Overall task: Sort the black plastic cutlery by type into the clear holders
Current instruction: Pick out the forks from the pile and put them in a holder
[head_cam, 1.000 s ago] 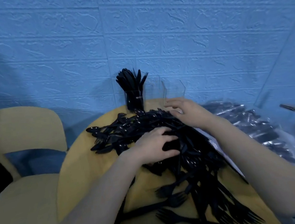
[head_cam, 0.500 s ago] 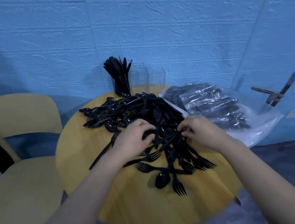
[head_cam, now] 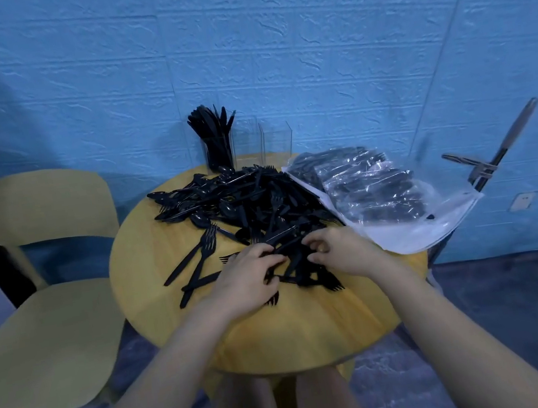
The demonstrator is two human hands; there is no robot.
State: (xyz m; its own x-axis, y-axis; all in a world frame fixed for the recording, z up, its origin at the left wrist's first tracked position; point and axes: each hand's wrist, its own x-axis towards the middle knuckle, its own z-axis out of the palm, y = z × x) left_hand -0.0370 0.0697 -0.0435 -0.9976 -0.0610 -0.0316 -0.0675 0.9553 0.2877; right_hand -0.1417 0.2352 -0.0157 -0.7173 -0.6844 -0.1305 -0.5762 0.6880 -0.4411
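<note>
Head view: both hands down at the near edge of a big pile of black cutlery [head_cam: 247,207] on a round yellow table [head_cam: 150,255]. Left hand [head_cam: 247,281] curled over some pieces, gripping forks by the look of the tines poking out below. Right hand [head_cam: 338,251] close beside, fingers bent and pinching at the pile; hard to tell just which piece. Hands near each other, not touching.

Clear holders [head_cam: 248,142] at the far edge of the table, against the blue wall [head_cam: 307,42]. Left one packed with black knives [head_cam: 212,132]; the other two look empty. Plastic bag [head_cam: 377,195] with more cutlery on the right. Yellow chair [head_cam: 45,270] on the left.

Step in hand, most likely: gathering forks into a bunch. Lots left to sort. Next: line up the handles, hold tight, lift clear of the tangle, then reach far over the pile to an empty holder without knocking it.
</note>
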